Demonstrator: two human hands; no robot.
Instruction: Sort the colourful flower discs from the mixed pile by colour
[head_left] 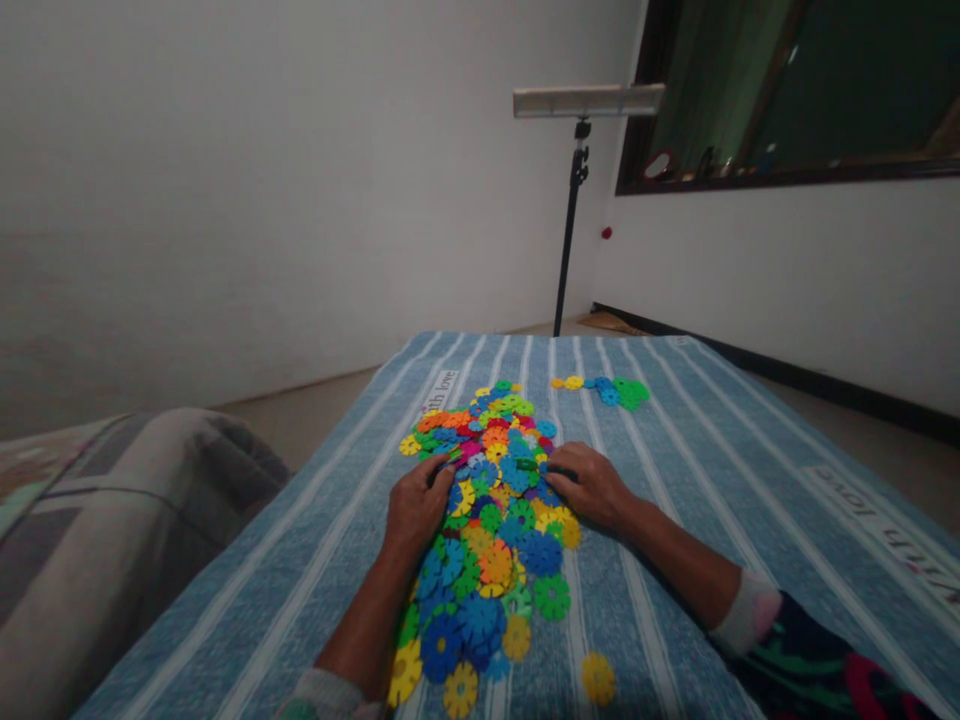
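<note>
Left hand: in the head view, your left hand (417, 507) rests at the left edge of the pile, fingers bent in over the discs, thumb near the index finger. You cannot tell here whether they grip a disc.
Right hand: your right hand (592, 480) lies at the pile's right edge, facing the left across it, fingers curled inward. Their tips are partly hidden, so you cannot tell what they grip, if anything. A green disc (527, 464) stands near them, tilted.
Pile: the notched discs (480, 622) run in a long heap between your arms, overlapping, in blue, yellow, green, orange, red and pink.
Far row: beyond your right hand, apart from the pile, a row (609, 392) of discs goes from yellow through blue to green.
Lone disc: one yellow disc (598, 679) lies flat near you, right of the pile.
Cloth: everything sits on a blue cloth (300, 580) with white stripes and printed lettering.
Sleeve: your right sleeve (817, 650) is dark and patterned, with a grey cuff.
Stand: a black stand (570, 235) carries a long pale bar (589, 101) beyond the cloth.
</note>
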